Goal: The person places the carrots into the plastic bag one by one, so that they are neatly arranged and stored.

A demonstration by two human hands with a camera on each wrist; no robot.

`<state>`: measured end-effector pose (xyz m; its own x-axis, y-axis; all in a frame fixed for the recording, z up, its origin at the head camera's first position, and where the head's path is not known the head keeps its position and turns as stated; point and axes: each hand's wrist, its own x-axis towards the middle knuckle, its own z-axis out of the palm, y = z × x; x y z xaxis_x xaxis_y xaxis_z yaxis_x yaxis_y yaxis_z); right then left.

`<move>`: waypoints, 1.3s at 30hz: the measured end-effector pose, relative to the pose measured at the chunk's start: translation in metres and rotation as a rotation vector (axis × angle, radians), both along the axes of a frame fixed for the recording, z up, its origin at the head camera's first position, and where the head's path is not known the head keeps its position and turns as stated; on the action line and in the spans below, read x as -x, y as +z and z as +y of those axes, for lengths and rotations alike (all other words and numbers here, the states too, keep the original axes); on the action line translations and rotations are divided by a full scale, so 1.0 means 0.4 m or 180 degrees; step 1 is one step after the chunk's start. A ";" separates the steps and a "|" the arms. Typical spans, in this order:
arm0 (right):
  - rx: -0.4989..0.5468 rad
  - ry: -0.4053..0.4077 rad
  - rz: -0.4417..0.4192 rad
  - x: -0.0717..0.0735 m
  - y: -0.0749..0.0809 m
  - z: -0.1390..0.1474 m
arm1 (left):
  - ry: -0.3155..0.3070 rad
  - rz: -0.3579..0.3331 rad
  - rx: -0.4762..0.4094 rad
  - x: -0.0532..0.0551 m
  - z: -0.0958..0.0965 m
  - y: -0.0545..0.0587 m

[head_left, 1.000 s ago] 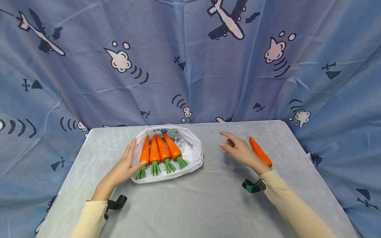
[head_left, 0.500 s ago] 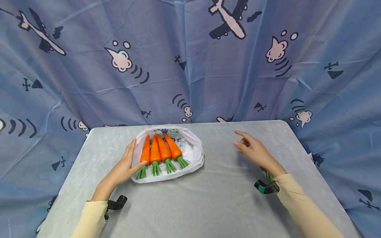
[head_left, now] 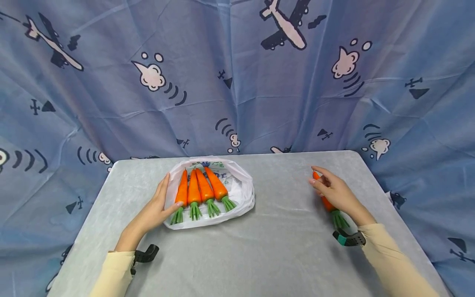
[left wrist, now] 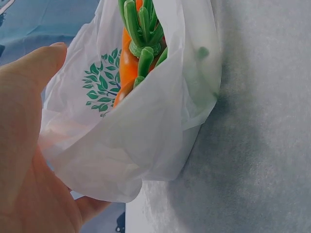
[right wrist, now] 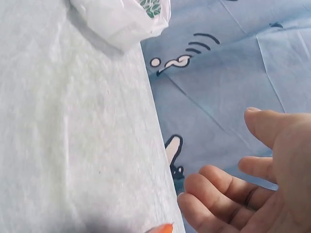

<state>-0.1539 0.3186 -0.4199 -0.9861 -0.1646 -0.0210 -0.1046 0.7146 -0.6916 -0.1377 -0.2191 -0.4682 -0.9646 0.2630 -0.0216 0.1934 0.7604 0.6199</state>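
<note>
Several orange carrots (head_left: 193, 187) with green stems lie side by side in an open white plastic bag (head_left: 243, 194) at the table's left. My left hand (head_left: 148, 212) rests against the bag's left side, fingers straight, thumb across its rim. In the left wrist view the bag (left wrist: 146, 141) bulges beside the palm, stems up. At the right, a single carrot (head_left: 328, 204) lies on the table, partly hidden under my right hand (head_left: 335, 192). That hand hovers over it with fingers loosely bent and thumb apart. The right wrist view shows nothing within the fingers; a carrot tip (right wrist: 166, 228) peeks below.
The grey table (head_left: 259, 255) has rounded far corners, and its far edge runs just behind the bag. A blue curtain (head_left: 237, 82) printed with airplanes hangs behind and beside it. Black wrist cameras (head_left: 349, 238) sit under both wrists.
My right hand has moved right from the table's middle side until it is over the single carrot, lowering slightly. The left hand and bag have stayed put.
</note>
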 end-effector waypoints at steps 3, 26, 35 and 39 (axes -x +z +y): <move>-0.0015 -0.0069 0.0001 -0.003 -0.007 0.019 | -0.0004 0.0008 -0.0024 0.000 0.002 0.003; -0.0438 -0.0263 -0.0121 -0.006 -0.063 0.119 | -0.0023 0.0006 -0.0049 -0.002 0.000 0.003; -0.0452 -0.0228 -0.0318 -0.011 -0.092 0.137 | -0.0016 -0.0013 -0.0036 -0.002 -0.001 0.002; -0.0470 -0.0176 -0.0303 -0.015 -0.108 0.147 | -0.0023 -0.0036 -0.0036 -0.001 0.000 0.002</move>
